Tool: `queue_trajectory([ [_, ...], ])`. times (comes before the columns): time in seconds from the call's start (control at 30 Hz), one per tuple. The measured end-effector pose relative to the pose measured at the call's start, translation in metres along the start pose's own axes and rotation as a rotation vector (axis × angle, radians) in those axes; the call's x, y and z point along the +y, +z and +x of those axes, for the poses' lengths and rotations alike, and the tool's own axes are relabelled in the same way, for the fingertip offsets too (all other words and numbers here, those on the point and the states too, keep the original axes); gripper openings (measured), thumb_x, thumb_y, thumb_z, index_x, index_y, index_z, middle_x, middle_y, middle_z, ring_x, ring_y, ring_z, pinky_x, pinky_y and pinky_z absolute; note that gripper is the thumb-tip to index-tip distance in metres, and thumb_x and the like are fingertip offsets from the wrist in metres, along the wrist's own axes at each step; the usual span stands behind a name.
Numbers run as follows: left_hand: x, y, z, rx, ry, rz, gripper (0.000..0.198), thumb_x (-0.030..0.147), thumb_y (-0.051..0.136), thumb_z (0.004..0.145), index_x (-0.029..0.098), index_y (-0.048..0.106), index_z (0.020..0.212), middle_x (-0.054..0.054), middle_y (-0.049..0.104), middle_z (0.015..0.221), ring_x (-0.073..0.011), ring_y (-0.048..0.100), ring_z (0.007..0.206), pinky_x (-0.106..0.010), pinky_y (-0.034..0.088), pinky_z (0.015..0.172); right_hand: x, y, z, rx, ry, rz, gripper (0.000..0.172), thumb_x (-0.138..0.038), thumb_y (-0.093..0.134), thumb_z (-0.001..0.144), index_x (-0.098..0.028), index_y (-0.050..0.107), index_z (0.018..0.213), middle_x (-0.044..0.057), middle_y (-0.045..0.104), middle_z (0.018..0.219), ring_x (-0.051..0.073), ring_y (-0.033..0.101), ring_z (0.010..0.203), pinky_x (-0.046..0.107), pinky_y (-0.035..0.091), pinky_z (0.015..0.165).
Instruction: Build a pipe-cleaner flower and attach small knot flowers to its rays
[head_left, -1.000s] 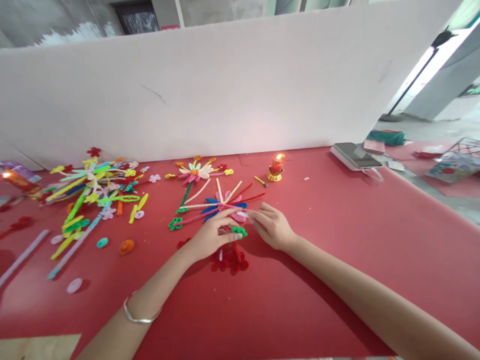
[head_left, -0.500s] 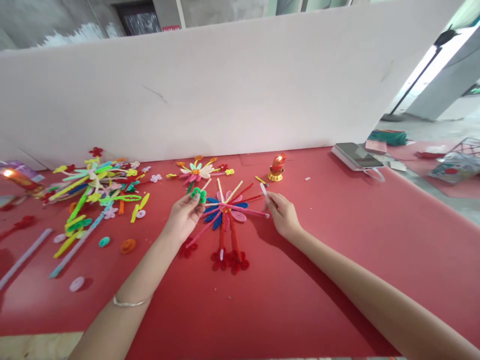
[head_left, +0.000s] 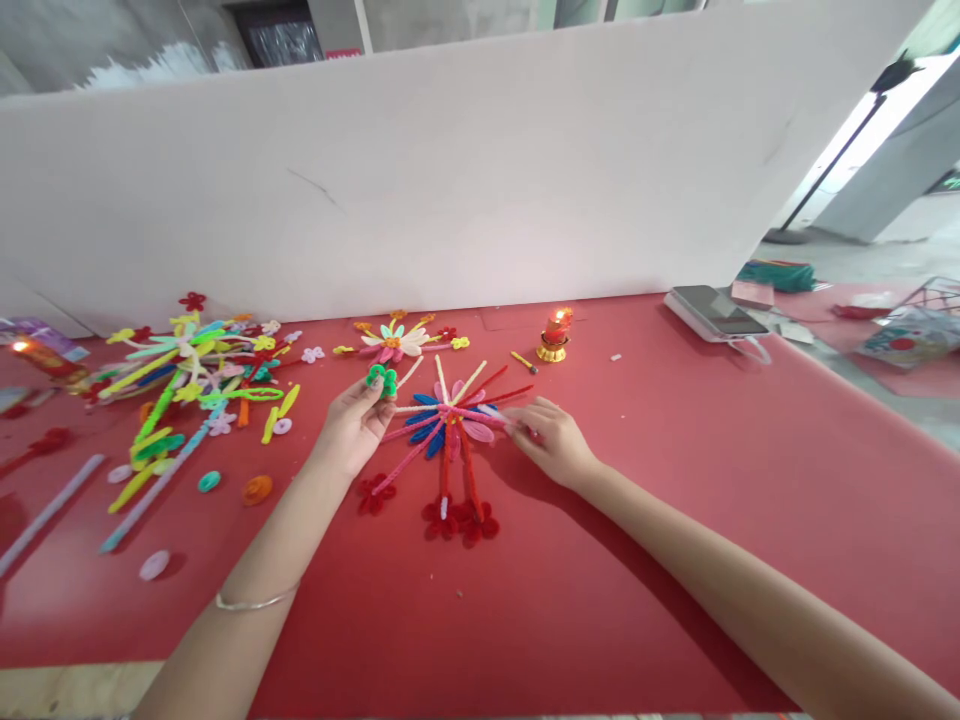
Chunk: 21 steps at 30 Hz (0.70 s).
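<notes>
The left hand (head_left: 352, 425) is raised just above the red table (head_left: 675, 500), its thumb and fingertips pinching a small green flower (head_left: 382, 379) twisted from fuzzy craft wire. A thin silver bangle (head_left: 255, 601) circles the left forearm. The right hand (head_left: 551, 440) lies low on the table with its fingers held loosely together, the fingertips touching the right ends of a spread bundle of craft wire stems (head_left: 450, 425); whether it grips a stem cannot be told.

The bundle lies between the two hands, its pink, blue, red and cream stems fanning out from a bound middle. Three red flowers (head_left: 450, 518) sit at its near ends. The green flower is held just left of the bundle's far edge.

Farther off, close to the white board (head_left: 450, 160) that stands along the far side of the table, lies a finished flower (head_left: 394, 342) with pale petals. Just right of it a small lit candle (head_left: 554, 334) burns in a gold holder. At far left sits a heap of bright craft wire pieces (head_left: 187, 385), and another flame (head_left: 19, 347) glows at the left edge. A phone (head_left: 709, 310) rests at far right. No writing or label can be read anywhere.
</notes>
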<state>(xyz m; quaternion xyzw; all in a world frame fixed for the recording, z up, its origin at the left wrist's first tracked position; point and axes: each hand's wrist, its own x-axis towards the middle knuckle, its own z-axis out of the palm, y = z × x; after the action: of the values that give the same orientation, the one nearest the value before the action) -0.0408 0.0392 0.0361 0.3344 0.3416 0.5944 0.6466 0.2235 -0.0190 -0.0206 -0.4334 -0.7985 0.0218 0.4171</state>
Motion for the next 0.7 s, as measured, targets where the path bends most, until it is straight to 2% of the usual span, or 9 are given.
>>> queue_trajectory([
  [0.13, 0.001, 0.003, -0.002, 0.021, -0.004, 0.008, 0.006, 0.008, 0.068, 0.07, 0.014, 0.067, 0.071, -0.001, 0.069, 0.071, -0.0068, 0.062, 0.059, -0.013, 0.052, 0.055, -0.011, 0.003, -0.001, -0.102, -0.279, -0.046, 0.022, -0.017, 0.045, 0.086, -0.018, 0.063, 0.099, 0.005, 0.062, 0.071, 0.016, 0.047, 0.067, 0.027, 0.042, 0.063],
  [0.23, 0.003, 0.007, -0.004, 0.035, -0.009, 0.008, 0.006, 0.008, 0.069, 0.069, 0.014, 0.067, 0.07, -0.001, 0.069, 0.07, -0.0062, 0.061, 0.057, -0.012, 0.052, 0.054, -0.015, 0.006, -0.002, -0.114, -0.386, -0.085, 0.022, -0.016, 0.045, 0.086, -0.017, 0.063, 0.096, 0.005, 0.063, 0.072, 0.016, 0.049, 0.072, 0.027, 0.043, 0.068],
  [0.4, 0.006, 0.011, -0.007, 0.022, -0.011, 0.012, 0.006, 0.01, 0.071, 0.068, 0.015, 0.067, 0.069, 0.0, 0.068, 0.068, -0.0062, 0.061, 0.056, -0.013, 0.051, 0.053, -0.011, 0.007, -0.002, -0.118, -0.347, -0.145, 0.022, -0.018, 0.042, 0.087, -0.017, 0.063, 0.091, 0.005, 0.059, 0.068, 0.015, 0.048, 0.068, 0.027, 0.042, 0.066],
  [0.7, 0.01, 0.011, -0.008, 0.024, -0.005, 0.012, 0.007, 0.011, 0.071, 0.068, 0.015, 0.066, 0.071, 0.0, 0.068, 0.068, -0.0071, 0.062, 0.058, -0.013, 0.051, 0.053, -0.01, 0.004, -0.002, -0.136, -0.27, -0.155, 0.026, -0.02, 0.038, 0.088, -0.017, 0.063, 0.095, 0.006, 0.058, 0.069, 0.016, 0.047, 0.068, 0.027, 0.041, 0.063],
])
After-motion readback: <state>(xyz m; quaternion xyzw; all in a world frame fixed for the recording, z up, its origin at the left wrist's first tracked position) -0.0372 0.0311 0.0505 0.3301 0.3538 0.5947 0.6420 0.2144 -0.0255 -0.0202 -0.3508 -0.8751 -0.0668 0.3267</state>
